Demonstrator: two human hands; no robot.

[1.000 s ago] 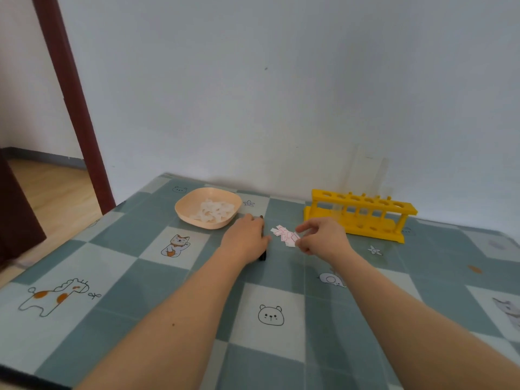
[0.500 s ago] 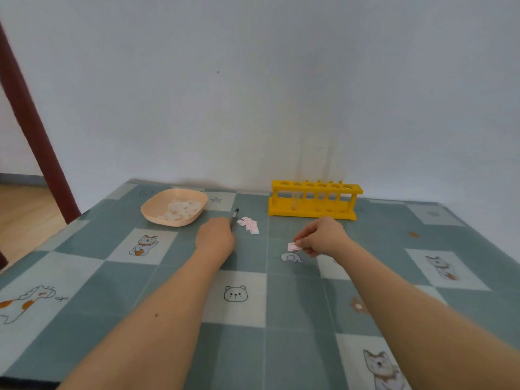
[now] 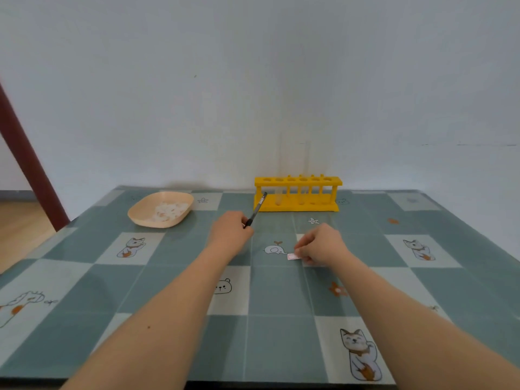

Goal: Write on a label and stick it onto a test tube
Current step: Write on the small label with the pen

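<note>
My left hand [image 3: 231,230] grips a dark pen [image 3: 256,209] that slants up and away toward the rack. My right hand [image 3: 322,244] pinches a small white label with a red border [image 3: 293,257] and holds it against the tablecloth beside an elephant drawing. A yellow test tube rack [image 3: 298,192] stands at the back by the wall. Two clear test tubes [image 3: 281,170] rise from it, faint against the wall. The pile of spare labels seen earlier is hidden, probably behind my left hand.
A peach bowl [image 3: 161,209] with white scraps sits at the back left. The table carries a teal and white checked cloth [image 3: 278,294] with animal drawings. A dark red door frame [image 3: 28,161] stands at the left, past the table edge.
My left hand has lifted the pen off the table and tilted it upward. My right hand has carried one label from the pile toward me and set it on the cloth.
</note>
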